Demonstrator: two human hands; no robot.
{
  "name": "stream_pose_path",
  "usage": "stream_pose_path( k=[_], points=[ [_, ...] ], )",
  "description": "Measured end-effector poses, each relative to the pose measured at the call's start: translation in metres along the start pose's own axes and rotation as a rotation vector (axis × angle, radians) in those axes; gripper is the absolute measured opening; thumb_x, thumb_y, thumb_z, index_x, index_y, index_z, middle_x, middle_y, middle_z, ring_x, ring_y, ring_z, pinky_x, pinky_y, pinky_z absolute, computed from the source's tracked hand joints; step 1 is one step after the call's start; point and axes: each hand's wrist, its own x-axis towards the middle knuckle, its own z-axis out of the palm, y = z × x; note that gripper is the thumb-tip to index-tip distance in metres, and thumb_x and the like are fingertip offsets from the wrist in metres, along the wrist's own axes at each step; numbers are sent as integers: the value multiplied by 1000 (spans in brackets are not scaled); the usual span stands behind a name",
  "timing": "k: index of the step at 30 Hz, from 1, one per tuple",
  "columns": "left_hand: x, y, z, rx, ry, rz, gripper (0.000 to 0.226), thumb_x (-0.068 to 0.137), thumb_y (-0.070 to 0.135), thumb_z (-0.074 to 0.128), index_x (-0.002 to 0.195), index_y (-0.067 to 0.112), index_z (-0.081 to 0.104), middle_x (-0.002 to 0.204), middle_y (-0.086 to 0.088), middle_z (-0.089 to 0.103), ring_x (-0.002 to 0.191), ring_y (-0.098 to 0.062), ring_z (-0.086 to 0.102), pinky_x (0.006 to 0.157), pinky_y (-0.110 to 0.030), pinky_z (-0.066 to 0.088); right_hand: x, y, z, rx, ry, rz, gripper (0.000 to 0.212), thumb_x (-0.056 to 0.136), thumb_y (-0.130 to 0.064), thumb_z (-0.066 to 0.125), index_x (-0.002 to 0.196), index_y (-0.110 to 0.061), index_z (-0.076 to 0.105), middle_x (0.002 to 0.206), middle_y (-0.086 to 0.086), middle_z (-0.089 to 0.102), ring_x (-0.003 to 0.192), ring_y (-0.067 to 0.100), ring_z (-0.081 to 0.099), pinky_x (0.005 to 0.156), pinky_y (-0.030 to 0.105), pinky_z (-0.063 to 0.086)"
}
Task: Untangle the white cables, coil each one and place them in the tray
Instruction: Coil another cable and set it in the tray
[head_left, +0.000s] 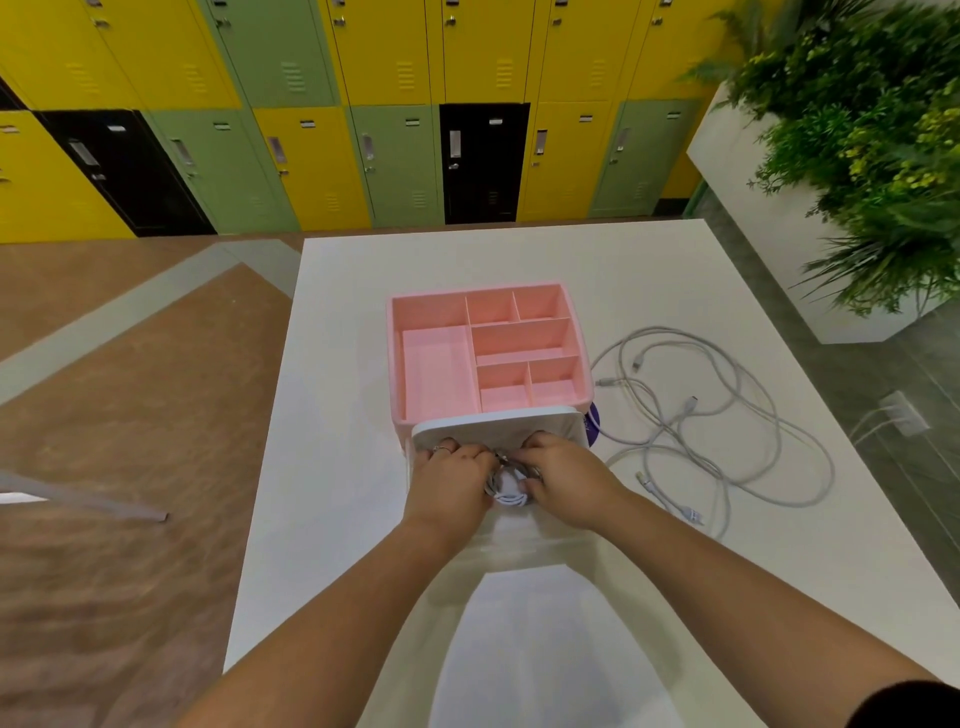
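My left hand (449, 475) and right hand (566, 480) both hold one coiled white cable (509, 496). More cables (675, 421) lie tangled by the table's (337, 467) right edge.

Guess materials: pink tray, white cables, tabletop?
Pink tray: probably moulded plastic, matte; uniform colour, thin straight dividers.
White cables: flexible plastic or rubber jacket, smooth; they lie in soft loose loops.
Tabletop: hard white surface, slight sheen, perhaps laminate; it shows faint reflections.
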Motion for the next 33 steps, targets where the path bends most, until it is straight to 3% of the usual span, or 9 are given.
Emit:
stream_pose_path(
  k=[4, 8, 14, 26, 33],
  points=[
    [0, 1, 0, -11, -8, -11, 34, 90, 28, 55, 123, 30, 57, 129, 10, 58, 120, -19, 46, 97, -33, 31, 1, 3, -7, 34, -55, -5, 35, 91, -14, 55, 125, -19, 63, 127, 4, 54, 107, 23, 54, 89, 34, 47],
    [1, 1, 0, -25, -11, -29, 34, 89, 27, 56, 124, 29, 55, 128, 7, 58, 120, -19, 46, 96, -33, 32, 5, 1, -7, 47, -83, -1, 37, 91, -9, 54, 127, -17, 62, 128, 6, 50, 112, 23, 52, 95, 28, 42],
    [1, 2, -1, 2, -26, -5, 38, 91, 26, 55, 128, 33, 57, 133, 11, 55, 122, -19, 44, 100, -34, 31, 9, 1, -4, 17, -113, -1, 37, 92, -10, 52, 127, -16, 61, 128, 7, 50, 111, 22, 51, 95, 28, 42],
    [2, 4, 4, 56, -60, 0, 35, 94, 23, 49, 128, 26, 59, 131, 2, 52, 124, -22, 41, 103, -38, 32, 8, 3, 2, -7, -132, -2, 45, 91, -2, 51, 133, -17, 56, 130, 9, 43, 114, 26, 49, 100, 27, 40],
    [-4, 5, 3, 86, -44, 20, 40, 94, 25, 51, 134, 27, 52, 135, 4, 50, 125, -21, 40, 102, -35, 29, 2, -2, 9, -25, -120, 7, 45, 96, -13, 49, 140, -15, 45, 125, 9, 40, 111, 27, 47, 97, 25, 39]
  ],
)
